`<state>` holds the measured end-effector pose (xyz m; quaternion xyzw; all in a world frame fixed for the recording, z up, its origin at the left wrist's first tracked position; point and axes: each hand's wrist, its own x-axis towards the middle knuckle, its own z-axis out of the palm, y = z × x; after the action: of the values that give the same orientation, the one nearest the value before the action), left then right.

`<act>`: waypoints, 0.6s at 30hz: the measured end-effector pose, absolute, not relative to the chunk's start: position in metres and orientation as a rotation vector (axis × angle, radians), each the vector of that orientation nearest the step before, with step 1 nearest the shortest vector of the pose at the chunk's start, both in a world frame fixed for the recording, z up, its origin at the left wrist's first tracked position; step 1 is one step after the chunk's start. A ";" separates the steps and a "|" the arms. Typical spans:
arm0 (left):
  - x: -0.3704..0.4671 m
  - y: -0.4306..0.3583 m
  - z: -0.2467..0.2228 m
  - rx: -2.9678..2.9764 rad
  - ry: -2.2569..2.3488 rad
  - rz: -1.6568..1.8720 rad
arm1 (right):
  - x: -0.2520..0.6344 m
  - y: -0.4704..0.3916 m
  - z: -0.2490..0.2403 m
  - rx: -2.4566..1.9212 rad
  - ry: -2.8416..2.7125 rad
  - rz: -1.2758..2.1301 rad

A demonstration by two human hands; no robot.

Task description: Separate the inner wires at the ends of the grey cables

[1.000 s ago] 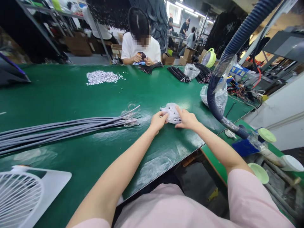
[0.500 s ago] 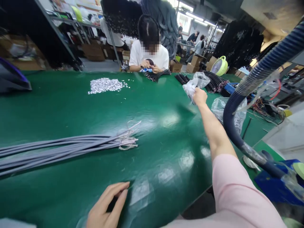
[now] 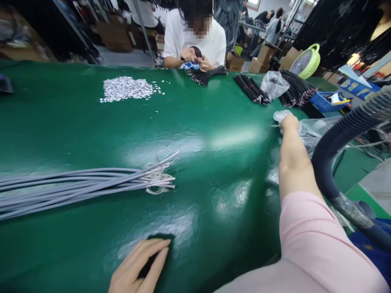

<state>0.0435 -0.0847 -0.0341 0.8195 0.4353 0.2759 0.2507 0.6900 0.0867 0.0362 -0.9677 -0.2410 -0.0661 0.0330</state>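
Since 0.5 s ago the right hand (image 3: 289,122) has swung from the far bag at 12 o'clock out to the table's right edge, at 2 o'clock. It's closed round a small crumpled plastic bag (image 3: 280,116), touching a bigger clear bag (image 3: 317,129) at its 3 o'clock. Left hand (image 3: 139,268) lies flat, fingers loose, holding nothing, on the green table (image 3: 76,122) at 6 o'clock. Grey cables (image 3: 82,188) at 9 o'clock.

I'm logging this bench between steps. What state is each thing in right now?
Right hand: stretched out, gripping a small plastic bag.
Left hand: flat on the green table, open.
Grey cables: lying bundled, untouched.
Pile of silver bits: loose heap.
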 end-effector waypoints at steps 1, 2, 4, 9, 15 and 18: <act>0.046 -0.085 -0.032 2.211 1.176 0.777 | 0.679 0.083 0.038 -2.972 -0.816 -0.170; 0.048 -0.085 -0.031 2.191 1.165 0.789 | 0.666 0.079 0.041 -2.961 -0.895 -0.140; 0.050 -0.086 -0.030 2.142 1.149 0.787 | 0.633 0.070 0.044 -2.925 -1.054 -0.088; 0.044 -0.091 -0.030 2.024 1.118 0.741 | 0.517 0.017 0.038 -2.788 -1.459 0.015; 0.041 -0.102 -0.027 1.946 1.044 0.736 | 0.399 -0.107 0.047 -2.517 -1.936 0.193; 0.041 -0.106 -0.025 1.943 0.999 0.718 | 0.386 -0.125 0.066 -2.371 -1.968 0.104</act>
<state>0.0413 -0.1056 -0.0246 0.7711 0.3966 0.2848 0.4087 0.3857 -0.1249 0.0660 -0.7687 -0.6381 0.0338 0.0289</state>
